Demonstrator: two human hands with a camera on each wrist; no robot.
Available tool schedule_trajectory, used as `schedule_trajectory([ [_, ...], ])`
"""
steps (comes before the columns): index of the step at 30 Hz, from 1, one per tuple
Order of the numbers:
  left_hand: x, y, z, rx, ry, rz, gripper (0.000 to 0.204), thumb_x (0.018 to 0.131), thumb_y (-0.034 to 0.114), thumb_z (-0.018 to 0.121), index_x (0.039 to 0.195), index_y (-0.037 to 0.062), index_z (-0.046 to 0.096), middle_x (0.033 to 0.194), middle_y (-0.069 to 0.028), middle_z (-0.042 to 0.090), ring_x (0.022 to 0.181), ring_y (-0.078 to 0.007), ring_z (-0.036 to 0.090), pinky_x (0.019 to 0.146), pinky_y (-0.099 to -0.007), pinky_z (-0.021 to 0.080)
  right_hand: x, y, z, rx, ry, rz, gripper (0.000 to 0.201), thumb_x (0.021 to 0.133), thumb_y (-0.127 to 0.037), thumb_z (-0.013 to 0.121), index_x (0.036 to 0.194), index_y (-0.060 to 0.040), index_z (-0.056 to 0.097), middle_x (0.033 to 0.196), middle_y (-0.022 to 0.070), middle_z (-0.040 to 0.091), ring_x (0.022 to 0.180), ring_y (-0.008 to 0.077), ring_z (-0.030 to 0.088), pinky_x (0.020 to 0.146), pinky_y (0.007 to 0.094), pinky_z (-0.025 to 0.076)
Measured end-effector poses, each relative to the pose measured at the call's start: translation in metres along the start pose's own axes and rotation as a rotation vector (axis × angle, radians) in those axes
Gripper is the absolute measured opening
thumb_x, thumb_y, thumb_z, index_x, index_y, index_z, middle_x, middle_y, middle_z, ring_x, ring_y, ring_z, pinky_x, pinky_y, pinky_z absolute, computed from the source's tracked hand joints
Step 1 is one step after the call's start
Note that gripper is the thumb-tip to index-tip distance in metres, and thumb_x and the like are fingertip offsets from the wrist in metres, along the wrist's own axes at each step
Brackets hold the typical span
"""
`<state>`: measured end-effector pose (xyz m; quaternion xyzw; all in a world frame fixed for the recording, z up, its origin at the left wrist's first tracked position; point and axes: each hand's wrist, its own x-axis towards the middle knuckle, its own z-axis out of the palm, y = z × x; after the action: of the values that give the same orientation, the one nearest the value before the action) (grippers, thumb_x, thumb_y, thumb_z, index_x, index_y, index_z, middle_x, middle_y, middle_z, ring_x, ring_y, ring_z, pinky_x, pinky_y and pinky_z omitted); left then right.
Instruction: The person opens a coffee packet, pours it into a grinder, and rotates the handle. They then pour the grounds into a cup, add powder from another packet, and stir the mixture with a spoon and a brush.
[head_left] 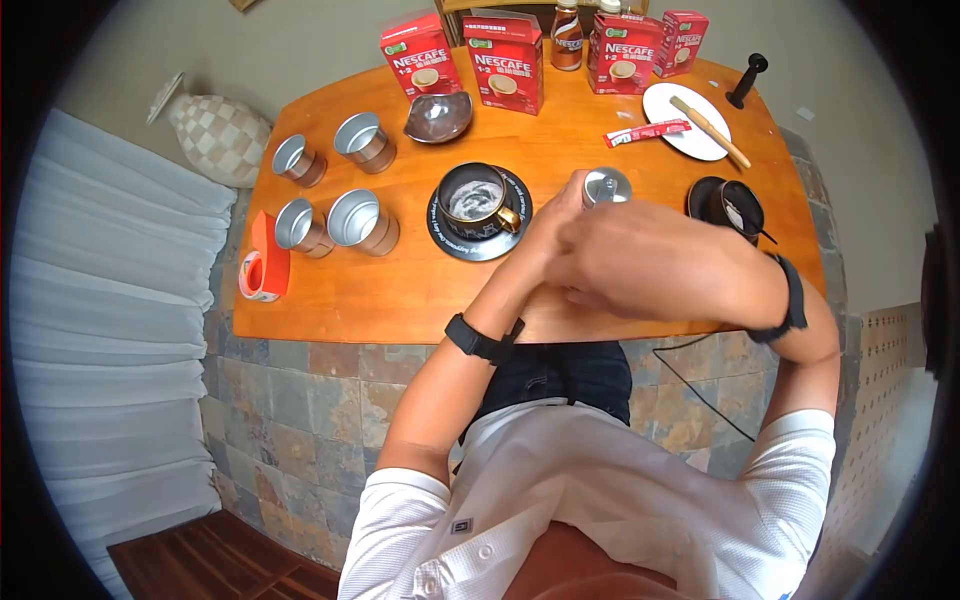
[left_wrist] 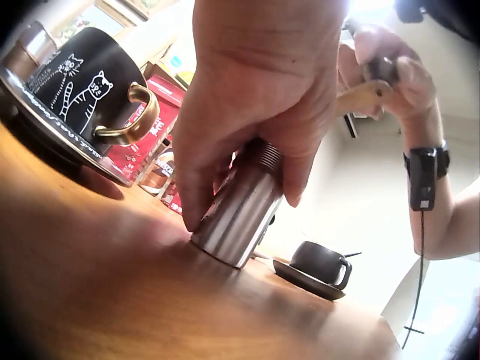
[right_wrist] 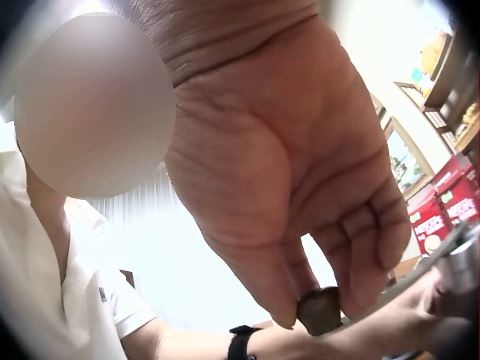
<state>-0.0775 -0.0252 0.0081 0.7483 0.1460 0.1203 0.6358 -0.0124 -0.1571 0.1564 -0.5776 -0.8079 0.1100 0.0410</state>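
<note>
My left hand (left_wrist: 259,82) grips a ribbed steel hand coffee grinder (left_wrist: 240,217) from above. The grinder's base is right at the wooden tabletop, and its silver top (head_left: 605,187) shows beyond the hands in the head view. Between thumb and fingers my right hand (head_left: 655,260) pinches the dark knob (right_wrist: 320,310) of the grinder's crank arm (right_wrist: 412,280). In the head view the right hand crosses over the left, hiding most of the grinder. Left of it, a black cup (left_wrist: 90,90) with a gold handle stands on its saucer (head_left: 452,245).
Several metal cups (head_left: 363,222) and an orange holder (head_left: 268,265) occupy the left side. Red Nescafe boxes (head_left: 503,65), a bottle (head_left: 567,40) and a brown bowl (head_left: 439,118) line the back. Right are a white plate (head_left: 665,105) with a brush (head_left: 712,132), and another black cup (head_left: 740,205).
</note>
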Motion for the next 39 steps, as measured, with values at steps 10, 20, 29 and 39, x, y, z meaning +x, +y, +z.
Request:
schedule_trajectory([
  [10, -0.006, -0.002, 0.004, 0.223, 0.063, 0.218, 0.065, 0.08, 0.015, 0.08, 0.133, 0.0022, 0.046, 0.124, -0.0191, 0.063, 0.118, -0.0295, 0.062, 0.1, -0.0375, 0.047, 0.101, 0.101, -0.012, -0.24, 0.108, 0.138, 0.018, 0.089, -0.017, 0.064, 0.1, -0.0056, 0.07, 0.091, 0.0173, 0.07, 0.089, 0.0369, 0.067, 0.074, 0.0454, 0.054],
  [20, -0.008, 0.005, 0.002, 0.201, 0.027, 0.124, 0.065, 0.08, 0.015, 0.08, 0.134, 0.0051, 0.044, 0.12, -0.0196, 0.064, 0.116, -0.0304, 0.064, 0.098, -0.0373, 0.048, -0.027, 0.126, -0.031, -0.126, 0.066, 0.582, 0.022, 0.092, -0.022, 0.066, 0.096, -0.0016, 0.071, 0.085, 0.0201, 0.069, 0.083, 0.0393, 0.066, 0.074, 0.0469, 0.051],
  [29, -0.006, 0.003, 0.004, 0.2, 0.021, 0.128, 0.063, 0.082, 0.011, 0.078, 0.135, 0.005, 0.045, 0.119, -0.0146, 0.065, 0.112, -0.0236, 0.064, 0.098, -0.0351, 0.048, -0.077, 0.009, -0.007, -0.223, -0.088, 0.485, 0.021, 0.086, -0.012, 0.068, 0.104, -0.0029, 0.065, 0.078, 0.0179, 0.065, 0.077, 0.0374, 0.064, 0.069, 0.0467, 0.051],
  [39, -0.004, -0.032, 0.006, -0.101, -0.059, 0.303, 0.056, 0.084, 0.02, 0.076, 0.132, 0.0082, 0.049, 0.128, -0.0141, 0.061, 0.116, -0.0232, 0.059, 0.097, -0.0377, 0.049, 0.032, 0.002, -0.018, 0.044, -0.135, 0.014, 0.02, 0.086, -0.015, 0.069, 0.103, -0.0055, 0.072, 0.089, 0.0165, 0.068, 0.084, 0.0368, 0.066, 0.072, 0.0439, 0.053],
])
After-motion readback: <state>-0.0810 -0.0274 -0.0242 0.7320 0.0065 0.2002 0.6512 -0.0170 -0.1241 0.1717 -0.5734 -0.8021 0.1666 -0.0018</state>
